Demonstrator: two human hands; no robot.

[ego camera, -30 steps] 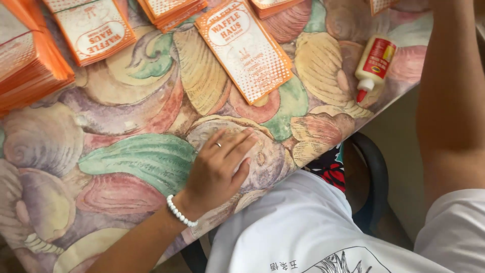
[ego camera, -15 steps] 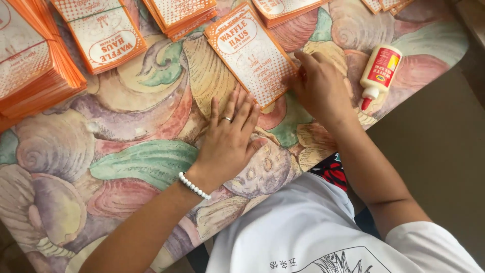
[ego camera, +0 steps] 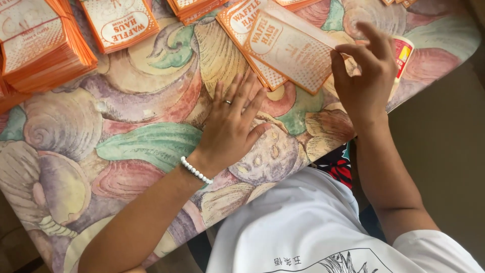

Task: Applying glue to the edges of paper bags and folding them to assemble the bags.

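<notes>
The table [ego camera: 126, 151] filled nearly the whole view, covered in a cloth printed with big shells and leaves in mauve, green and cream, matte and a little worn. Along its far edge lay thick stacks of orange paper bags [ego camera: 40, 50], flat rectangles with cream printed faces and crisp orange rims, the heap at the far left corner tallest and fanned slightly.

The person sat at the near edge in a white shirt. The left hand [ego camera: 230, 129] lay flat on the cloth, fingers spread wide, a ring on one and a white bead bracelet [ego camera: 196, 170] at the wrist, its fingertips touching a bag that lay on the table. The right hand [ego camera: 366, 76] pinched one bag [ego camera: 290, 48] by its near corner between thumb and fingers, lifted off the table and tilted over the bag below it.

Behind that hand, near the right edge, lay a small white glue bottle [ego camera: 404, 50] with a red label. I judged the thin bag could crease in so light a pinch, or the wrist could knock the bottle off the edge.
</notes>
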